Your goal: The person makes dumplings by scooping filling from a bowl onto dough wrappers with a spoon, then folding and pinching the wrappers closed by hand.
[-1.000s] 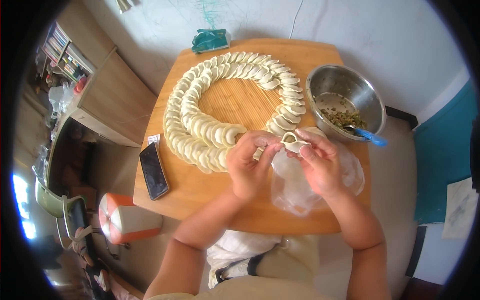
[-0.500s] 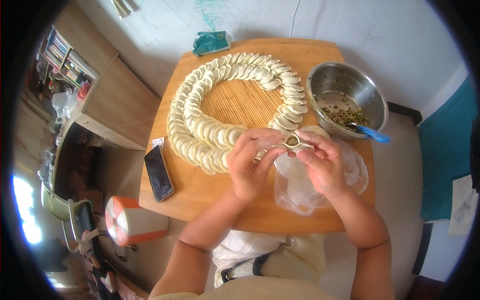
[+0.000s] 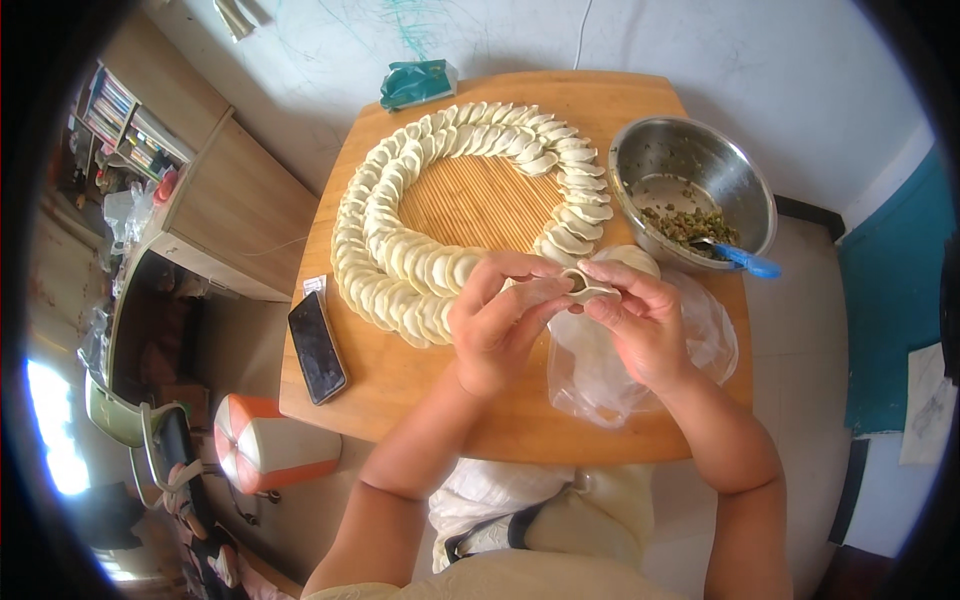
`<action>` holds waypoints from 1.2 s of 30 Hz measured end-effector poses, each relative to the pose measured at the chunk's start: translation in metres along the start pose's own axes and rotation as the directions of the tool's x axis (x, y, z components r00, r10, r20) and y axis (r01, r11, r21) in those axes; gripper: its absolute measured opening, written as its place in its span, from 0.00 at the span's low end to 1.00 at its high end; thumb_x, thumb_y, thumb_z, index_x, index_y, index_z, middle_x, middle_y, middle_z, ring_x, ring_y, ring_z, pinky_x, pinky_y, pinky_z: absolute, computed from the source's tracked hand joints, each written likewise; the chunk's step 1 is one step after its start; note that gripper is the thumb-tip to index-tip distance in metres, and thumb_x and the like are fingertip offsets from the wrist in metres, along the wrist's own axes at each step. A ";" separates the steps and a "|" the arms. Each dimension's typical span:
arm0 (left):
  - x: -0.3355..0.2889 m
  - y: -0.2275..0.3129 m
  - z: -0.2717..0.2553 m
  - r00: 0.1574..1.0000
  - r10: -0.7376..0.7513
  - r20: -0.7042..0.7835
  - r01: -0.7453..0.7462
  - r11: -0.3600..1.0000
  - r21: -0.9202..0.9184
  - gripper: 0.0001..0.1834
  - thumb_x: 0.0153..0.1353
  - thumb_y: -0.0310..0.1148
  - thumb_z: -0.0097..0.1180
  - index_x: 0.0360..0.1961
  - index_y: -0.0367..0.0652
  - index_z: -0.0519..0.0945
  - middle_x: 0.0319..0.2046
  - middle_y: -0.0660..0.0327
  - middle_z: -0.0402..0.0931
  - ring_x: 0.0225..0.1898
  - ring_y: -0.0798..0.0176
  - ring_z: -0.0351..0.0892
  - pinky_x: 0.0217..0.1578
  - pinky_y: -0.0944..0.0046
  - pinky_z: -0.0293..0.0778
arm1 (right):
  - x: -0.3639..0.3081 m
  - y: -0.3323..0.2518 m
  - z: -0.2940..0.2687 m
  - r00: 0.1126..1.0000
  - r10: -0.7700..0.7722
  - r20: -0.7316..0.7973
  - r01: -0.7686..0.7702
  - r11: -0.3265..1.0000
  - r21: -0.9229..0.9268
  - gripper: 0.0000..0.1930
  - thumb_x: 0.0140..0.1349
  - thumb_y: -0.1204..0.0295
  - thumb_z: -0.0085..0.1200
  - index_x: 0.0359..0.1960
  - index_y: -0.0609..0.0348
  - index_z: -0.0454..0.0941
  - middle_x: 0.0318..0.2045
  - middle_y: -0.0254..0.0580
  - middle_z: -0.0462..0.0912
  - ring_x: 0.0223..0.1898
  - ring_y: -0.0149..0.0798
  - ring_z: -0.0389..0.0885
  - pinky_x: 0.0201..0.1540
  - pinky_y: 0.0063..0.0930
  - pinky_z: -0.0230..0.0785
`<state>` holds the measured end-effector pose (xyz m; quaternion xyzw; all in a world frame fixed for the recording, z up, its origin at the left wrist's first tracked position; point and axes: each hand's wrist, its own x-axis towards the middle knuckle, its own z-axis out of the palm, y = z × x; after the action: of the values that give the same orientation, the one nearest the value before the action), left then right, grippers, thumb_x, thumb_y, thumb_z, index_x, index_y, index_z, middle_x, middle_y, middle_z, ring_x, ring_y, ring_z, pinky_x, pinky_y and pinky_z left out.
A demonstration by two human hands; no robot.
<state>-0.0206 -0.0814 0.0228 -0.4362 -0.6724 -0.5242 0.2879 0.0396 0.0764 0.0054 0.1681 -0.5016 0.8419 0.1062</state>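
Note:
Between my two hands a half-folded dumpling [image 3: 588,291] is held above the table, with filling showing through a gap in its wrapper. My left hand [image 3: 506,315] pinches its left end, fingers closed on the dough. On the other side, my right hand [image 3: 640,318] grips the right end between thumb and fingers. Rows of finished dumplings [image 3: 385,215] overlap in rings on a round slatted mat [image 3: 478,205]. Behind my right hand lie pale round wrappers [image 3: 633,260], partly hidden, by a clear plastic bag [image 3: 590,385].
A steel bowl [image 3: 745,170] with chopped filling and a blue-handled spoon [image 3: 745,262] stands at the table's right. A phone [image 3: 317,348] lies on the left. At the back is a green packet [image 3: 415,84]. An orange and white stool [image 3: 270,443] stands on the floor.
My left fingers have moved over the left part of the dumpling, and its opening looks smaller. Both hands remain in nearly the same place.

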 end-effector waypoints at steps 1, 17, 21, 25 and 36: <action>0.000 0.000 0.000 1.000 0.000 0.001 0.000 1.000 0.001 0.14 0.41 0.21 0.67 0.33 0.39 0.81 0.35 0.57 0.76 0.33 0.61 0.78 0.30 0.67 0.75 | 0.000 0.000 0.000 1.000 0.000 0.000 0.000 1.000 0.001 0.18 0.59 0.84 0.52 0.52 0.68 0.71 0.49 0.43 0.75 0.49 0.32 0.75 0.52 0.24 0.71; -0.010 0.005 0.013 0.972 -0.008 -0.235 -0.038 0.981 -0.190 0.14 0.48 0.14 0.61 0.34 0.37 0.72 0.29 0.52 0.78 0.28 0.57 0.79 0.29 0.64 0.74 | -0.001 -0.001 0.003 0.999 0.051 0.019 -0.051 0.999 -0.013 0.17 0.60 0.83 0.51 0.53 0.68 0.71 0.48 0.44 0.77 0.48 0.32 0.76 0.52 0.25 0.71; -0.006 0.013 0.009 0.990 0.011 -0.138 -0.025 0.995 -0.099 0.14 0.47 0.17 0.63 0.36 0.36 0.75 0.30 0.53 0.77 0.30 0.58 0.78 0.29 0.65 0.73 | -0.003 -0.004 0.002 0.998 0.047 0.047 -0.047 0.999 -0.010 0.18 0.61 0.83 0.50 0.54 0.69 0.69 0.48 0.47 0.77 0.49 0.34 0.76 0.52 0.26 0.72; 0.001 0.016 0.002 0.998 -0.021 -0.060 0.030 0.990 0.141 0.16 0.45 0.22 0.67 0.38 0.37 0.79 0.30 0.56 0.77 0.30 0.61 0.77 0.29 0.67 0.73 | -0.001 -0.003 0.001 1.000 0.000 0.009 0.001 0.995 -0.100 0.19 0.61 0.84 0.50 0.55 0.70 0.68 0.50 0.48 0.75 0.50 0.35 0.76 0.52 0.27 0.72; -0.001 0.012 0.001 0.998 0.056 -0.026 -0.050 0.981 0.190 0.14 0.43 0.21 0.67 0.35 0.38 0.83 0.27 0.60 0.75 0.25 0.66 0.75 0.23 0.68 0.70 | -0.002 -0.005 0.005 1.000 0.003 0.015 -0.001 0.984 -0.176 0.20 0.61 0.82 0.51 0.55 0.71 0.66 0.49 0.47 0.74 0.51 0.34 0.75 0.51 0.26 0.72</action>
<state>-0.0091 -0.0797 0.0273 -0.4164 -0.7028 -0.4568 0.3522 0.0436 0.0741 0.0108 0.1639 -0.5749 0.7932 0.1161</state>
